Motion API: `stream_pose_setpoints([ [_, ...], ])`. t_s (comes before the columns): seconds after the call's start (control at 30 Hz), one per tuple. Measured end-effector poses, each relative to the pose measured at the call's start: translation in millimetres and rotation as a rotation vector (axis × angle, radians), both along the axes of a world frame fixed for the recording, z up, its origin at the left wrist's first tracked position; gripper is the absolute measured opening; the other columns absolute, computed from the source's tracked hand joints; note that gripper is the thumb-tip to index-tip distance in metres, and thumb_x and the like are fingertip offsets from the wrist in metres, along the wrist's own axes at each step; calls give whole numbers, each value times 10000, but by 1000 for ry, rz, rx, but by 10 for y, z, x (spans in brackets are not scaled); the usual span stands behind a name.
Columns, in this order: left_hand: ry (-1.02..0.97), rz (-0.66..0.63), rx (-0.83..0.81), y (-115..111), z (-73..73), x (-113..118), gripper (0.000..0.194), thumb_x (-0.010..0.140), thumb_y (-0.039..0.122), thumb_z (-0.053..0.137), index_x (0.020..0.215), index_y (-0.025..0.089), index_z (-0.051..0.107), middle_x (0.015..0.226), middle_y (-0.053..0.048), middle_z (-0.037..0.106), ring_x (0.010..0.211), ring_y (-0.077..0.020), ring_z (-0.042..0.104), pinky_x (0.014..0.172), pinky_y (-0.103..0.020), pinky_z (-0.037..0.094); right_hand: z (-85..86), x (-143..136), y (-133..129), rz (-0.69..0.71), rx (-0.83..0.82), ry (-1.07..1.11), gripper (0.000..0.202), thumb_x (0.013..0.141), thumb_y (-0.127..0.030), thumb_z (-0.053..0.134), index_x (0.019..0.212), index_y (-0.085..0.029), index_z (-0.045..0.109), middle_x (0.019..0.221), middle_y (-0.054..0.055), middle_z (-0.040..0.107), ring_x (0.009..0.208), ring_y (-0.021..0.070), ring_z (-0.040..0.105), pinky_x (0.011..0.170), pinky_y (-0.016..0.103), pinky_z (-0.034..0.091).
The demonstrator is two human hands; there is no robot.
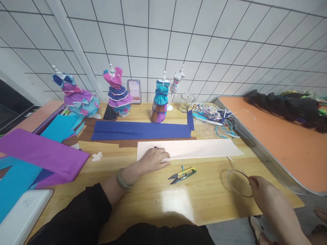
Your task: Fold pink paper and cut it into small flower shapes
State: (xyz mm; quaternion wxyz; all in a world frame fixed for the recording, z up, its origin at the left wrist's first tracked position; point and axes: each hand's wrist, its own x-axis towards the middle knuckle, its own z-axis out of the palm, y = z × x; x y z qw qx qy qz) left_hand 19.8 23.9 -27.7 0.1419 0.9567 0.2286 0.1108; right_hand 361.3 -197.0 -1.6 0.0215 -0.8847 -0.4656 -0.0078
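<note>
My left hand [154, 159] lies on the near edge of a pale pink strip [199, 148], fingers resting on it and slightly bent. A greenish bangle [122, 179] circles that wrist. At the right, my right hand [265, 190] pinches a thin round hoop [231, 183] just above the table; its exact material is unclear. Between the hands lie yellow-and-green thread snips [182, 176], blades pointing left. A dark blue strip [143, 131] stretches behind the pale one, partly over brown material [85, 132].
Dressed mini mannequins [119, 92] stand along the tiled wall, near a bare one [177, 81], a glass cup [187, 101] and a phone [134, 91]. Scrap ribbons [209, 114] pile at back right. Purple cloth [48, 154] and a white power bank [27, 214] lie left; an orange surface [276, 136] adjoins right.
</note>
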Motion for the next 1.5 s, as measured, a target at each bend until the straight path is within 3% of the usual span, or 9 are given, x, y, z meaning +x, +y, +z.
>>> stream_pose_setpoints([
  [0.23, -73, -15, -69, -25, 48, -18, 314, 849, 426, 442, 986, 206, 620, 905, -49, 613, 819, -160, 577, 743, -283, 426, 446, -501, 130, 163, 249, 437, 345, 773, -511, 487, 875, -216, 635, 944, 99, 695, 866, 277, 637, 719, 363, 498],
  [0.4, -475, 72, -309, -100, 196, 2, 297, 862, 348, 440, 1002, 158, 620, 912, -82, 607, 791, -131, 552, 731, -261, 440, 700, -896, 380, 305, 209, 722, 349, 768, -529, 526, 820, -208, 654, 861, 94, 680, 794, 250, 628, 653, 308, 510],
  [0.53, -700, 288, -654, -58, 295, 21, 293, 831, 369, 491, 959, 143, 627, 865, -70, 609, 774, -122, 547, 683, -246, 439, 702, -1147, 676, 412, 75, 983, 326, 828, -487, 487, 814, -192, 624, 764, 70, 622, 748, 209, 589, 661, 293, 488],
  [0.83, -718, 230, -1540, 44, 306, -39, 536, 782, 566, 474, 925, 69, 614, 754, -98, 623, 666, -128, 587, 608, -251, 431, 513, -1165, 1126, 552, -166, 1190, 332, 811, -472, 536, 829, -160, 648, 748, 46, 621, 690, 165, 547, 645, 278, 434],
  [0.97, -871, 396, -1448, 96, 210, -35, 528, 824, 552, 404, 978, 81, 587, 813, -106, 624, 675, -119, 576, 620, -253, 437, 539, -1142, 1182, 559, -167, 1262, 361, 774, -507, 562, 778, -152, 625, 690, 43, 594, 658, 163, 524, 662, 302, 426],
  [1.07, -898, 485, -1013, 98, 220, -42, 414, 846, 462, 424, 1045, 131, 572, 992, -111, 624, 892, -159, 573, 773, -301, 451, 614, -1184, 1192, 526, -185, 1240, 389, 732, -548, 580, 684, -163, 598, 647, 33, 574, 618, 158, 508, 635, 300, 429],
  [1.2, -704, 152, -432, -9, 346, -47, 278, 836, 345, 496, 1026, 186, 621, 1090, -86, 619, 1083, -192, 501, 968, -377, 353, 664, -1182, 1216, 549, -216, 1250, 381, 751, -531, 567, 655, -163, 593, 628, 27, 556, 614, 157, 497, 617, 294, 415],
  [1.3, -579, 4, -449, -100, 386, -28, 285, 868, 287, 436, 1048, 162, 618, 964, -84, 670, 926, -159, 571, 868, -329, 419, 619, -1103, 1249, 555, -243, 1322, 341, 751, -486, 591, 673, -154, 603, 628, 24, 553, 616, 156, 499, 628, 295, 409],
  [1.5, -457, 70, -790, -165, 263, 11, 318, 851, 243, 432, 1111, 141, 583, 911, -79, 688, 788, -126, 615, 689, -257, 470, 457, -945, 1316, 408, -221, 1506, 259, 695, -377, 683, 784, -138, 636, 649, 20, 567, 588, 139, 503, 573, 276, 402],
])
